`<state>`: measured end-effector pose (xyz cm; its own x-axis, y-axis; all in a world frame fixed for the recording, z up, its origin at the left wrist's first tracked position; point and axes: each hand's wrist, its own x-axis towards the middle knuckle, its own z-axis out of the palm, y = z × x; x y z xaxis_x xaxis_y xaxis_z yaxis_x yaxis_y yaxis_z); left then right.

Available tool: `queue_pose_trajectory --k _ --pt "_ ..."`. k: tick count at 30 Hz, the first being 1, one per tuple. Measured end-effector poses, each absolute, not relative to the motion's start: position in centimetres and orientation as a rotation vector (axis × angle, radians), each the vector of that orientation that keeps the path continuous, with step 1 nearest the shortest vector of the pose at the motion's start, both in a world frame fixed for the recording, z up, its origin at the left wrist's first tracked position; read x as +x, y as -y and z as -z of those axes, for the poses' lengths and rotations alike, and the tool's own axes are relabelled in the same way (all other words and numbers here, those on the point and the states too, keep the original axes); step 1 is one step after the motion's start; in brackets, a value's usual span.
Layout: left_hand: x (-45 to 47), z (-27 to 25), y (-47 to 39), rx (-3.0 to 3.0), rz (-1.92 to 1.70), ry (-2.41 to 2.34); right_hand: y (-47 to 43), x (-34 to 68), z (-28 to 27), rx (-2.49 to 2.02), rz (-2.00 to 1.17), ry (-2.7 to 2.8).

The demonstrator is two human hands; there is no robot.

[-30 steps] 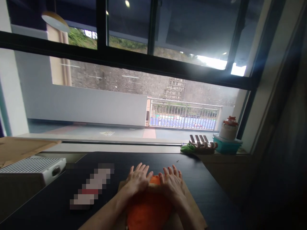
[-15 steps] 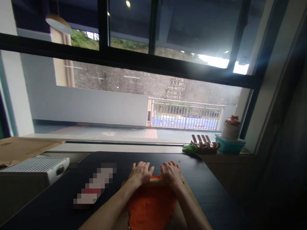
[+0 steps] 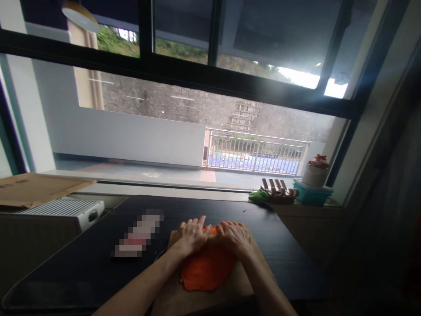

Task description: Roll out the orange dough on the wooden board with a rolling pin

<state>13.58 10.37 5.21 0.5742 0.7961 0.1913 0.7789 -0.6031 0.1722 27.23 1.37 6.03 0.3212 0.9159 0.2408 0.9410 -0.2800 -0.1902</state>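
Observation:
A flat sheet of orange dough (image 3: 208, 267) lies on a wooden board (image 3: 237, 289). Across its far part rests a pale rolling pin (image 3: 213, 237), mostly covered by my hands. My left hand (image 3: 192, 235) lies over the pin's left end, fingers stretched forward and a little spread. Over the right end is my right hand (image 3: 234, 237), palm down, its fingers extended forward too. Some orange dough shows beyond the pin between my thumbs. The pin's ends are hidden under my palms.
The board is on a dark table (image 3: 289, 267). A blurred-out object (image 3: 138, 237) lies at left. Along the window stand a teal box (image 3: 312, 193) with a jar (image 3: 315, 174) on it, a brown rack (image 3: 279, 193) and a green cloth (image 3: 258, 196). Cardboard (image 3: 42, 188) lies over a white heater (image 3: 82, 215).
The view has tipped downward, so the dough's near edge and more of the board now show. Both hands stay on the rolling pin, with little visible shift over the dough.

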Motion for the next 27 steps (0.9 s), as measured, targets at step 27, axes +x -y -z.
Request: queue_pose_trajectory --k 27 --pt "15.3 -7.1 -12.8 2.751 -0.343 -1.405 -5.7 28.5 -6.0 -2.383 0.185 1.591"
